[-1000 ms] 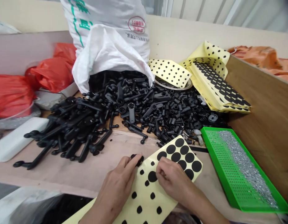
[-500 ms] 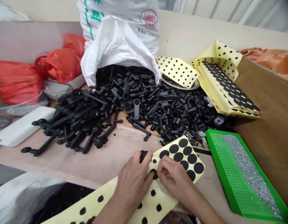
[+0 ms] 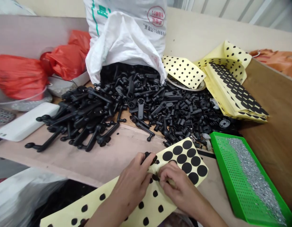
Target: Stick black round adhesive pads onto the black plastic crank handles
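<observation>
Tabletop edge point(image 3: 65, 172) vanishes behind hands point(image 3: 134, 178) and yellow sheet point(image 3: 149, 198).

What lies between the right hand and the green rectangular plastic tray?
Nearest the right hand, the end of the yellow paper sheet with black discs; then a strip of pinkish-brown tabletop before the tray. The head view shows this.

white sack point(image 3: 127, 34), back edge of the bench point(image 3: 72, 160) | print's upside down lol | red oval stamp point(image 3: 156, 16): Chinese characters, looks like "01" | green lettering point(image 3: 103, 11), partly cut off | black line point(image 3: 155, 29), seems to end 公司联系
</observation>
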Demonstrator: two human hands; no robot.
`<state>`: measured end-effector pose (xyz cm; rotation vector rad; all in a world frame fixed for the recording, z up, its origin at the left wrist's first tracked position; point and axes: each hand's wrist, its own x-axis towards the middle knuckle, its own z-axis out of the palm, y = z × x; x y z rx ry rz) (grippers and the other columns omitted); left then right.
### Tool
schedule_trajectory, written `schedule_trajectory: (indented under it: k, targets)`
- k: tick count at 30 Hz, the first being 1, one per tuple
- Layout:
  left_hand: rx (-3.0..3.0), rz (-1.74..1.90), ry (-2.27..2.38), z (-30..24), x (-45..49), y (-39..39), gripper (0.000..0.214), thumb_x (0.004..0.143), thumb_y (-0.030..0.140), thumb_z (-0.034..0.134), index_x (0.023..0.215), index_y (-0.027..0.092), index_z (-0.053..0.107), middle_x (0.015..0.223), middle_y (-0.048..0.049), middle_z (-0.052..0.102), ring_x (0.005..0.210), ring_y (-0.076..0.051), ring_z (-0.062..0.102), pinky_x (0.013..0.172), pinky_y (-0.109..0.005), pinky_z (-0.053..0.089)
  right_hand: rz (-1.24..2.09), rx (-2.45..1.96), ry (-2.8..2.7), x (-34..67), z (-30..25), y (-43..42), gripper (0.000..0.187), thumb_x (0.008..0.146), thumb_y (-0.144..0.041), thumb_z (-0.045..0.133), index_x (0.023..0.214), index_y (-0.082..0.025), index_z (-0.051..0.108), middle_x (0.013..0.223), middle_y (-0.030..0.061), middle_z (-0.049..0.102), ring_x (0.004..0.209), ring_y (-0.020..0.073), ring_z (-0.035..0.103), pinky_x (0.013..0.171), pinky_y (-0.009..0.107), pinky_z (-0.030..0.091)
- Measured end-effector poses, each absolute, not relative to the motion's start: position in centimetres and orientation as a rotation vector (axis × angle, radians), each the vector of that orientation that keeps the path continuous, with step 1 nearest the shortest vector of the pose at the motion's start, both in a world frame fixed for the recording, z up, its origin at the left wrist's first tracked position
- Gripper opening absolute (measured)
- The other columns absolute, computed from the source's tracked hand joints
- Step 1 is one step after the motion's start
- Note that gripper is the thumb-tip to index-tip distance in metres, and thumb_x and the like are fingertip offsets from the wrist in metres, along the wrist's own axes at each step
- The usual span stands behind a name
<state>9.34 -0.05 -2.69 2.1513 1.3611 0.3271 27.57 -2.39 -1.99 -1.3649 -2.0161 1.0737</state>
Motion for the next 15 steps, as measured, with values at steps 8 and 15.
schedule_trajectory:
  k: [8, 15]
  targets:
    - [1.372, 0.641, 1.346, -1.6, 7.0, 1.5, 0.040, 0.078, 0.028, 0.051, 0.117, 0.018, 0.052, 0.112, -0.0093, 0.065, 0.106, -0.026, 0.058, 0.086, -0.038, 0.049, 1.043, -1.341, -2.057, 27.6, -1.7, -3.5, 0.017, 0.083, -0.006, 0.045, 0.080, -0.023, 0.044, 0.102, 0.0028, 0.058, 0.096, 0.0189, 0.050, 0.080, 0.031, 0.041]
    - [1.361, 0.681, 1.313, -2.1, 6.1, 0.7, 0.043, 0.082, 0.027, 0.047, 0.124, 0.020, 0.048, 0.110, -0.0066, 0.065, 0.084, -0.020, 0.063, 0.073, -0.031, 0.052, 0.974, -1.482, -2.023, 27.1, -1.8, -2.9, 0.017, 0.079, -0.006, 0.044, 0.071, -0.021, 0.042, 0.075, 0.0008, 0.053, 0.071, 0.0161, 0.050, 0.062, 0.026, 0.038]
